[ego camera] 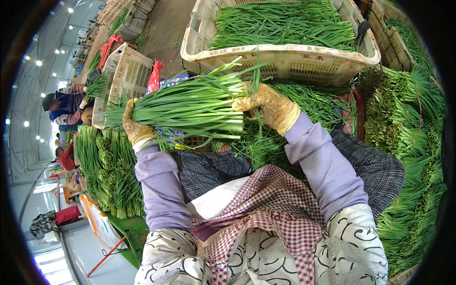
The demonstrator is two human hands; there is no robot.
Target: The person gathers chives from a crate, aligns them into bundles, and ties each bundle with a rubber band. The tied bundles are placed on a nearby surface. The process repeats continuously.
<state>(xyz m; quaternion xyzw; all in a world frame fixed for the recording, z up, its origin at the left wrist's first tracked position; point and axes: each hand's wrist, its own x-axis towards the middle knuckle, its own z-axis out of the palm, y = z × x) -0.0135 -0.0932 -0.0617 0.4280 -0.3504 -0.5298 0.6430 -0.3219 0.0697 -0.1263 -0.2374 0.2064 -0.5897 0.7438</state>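
A loose bunch of green garlic chives lies sideways between my two gloved hands, its pale cut ends to the right. My left hand, in a stained yellow glove, is closed around the leafy end. At the pale end my right hand, in a similar glove, pinches a few green blades that stand up and hang down beside the bunch. Beyond it stands a cream plastic crate filled with more chives. Loose chives lie below, between my knees.
Tied bundles of chives are stacked at left and right. A second crate stands back left, with red plastic strips near it. Further left, a person in a dark cap holds greens. A green cart stands lower left.
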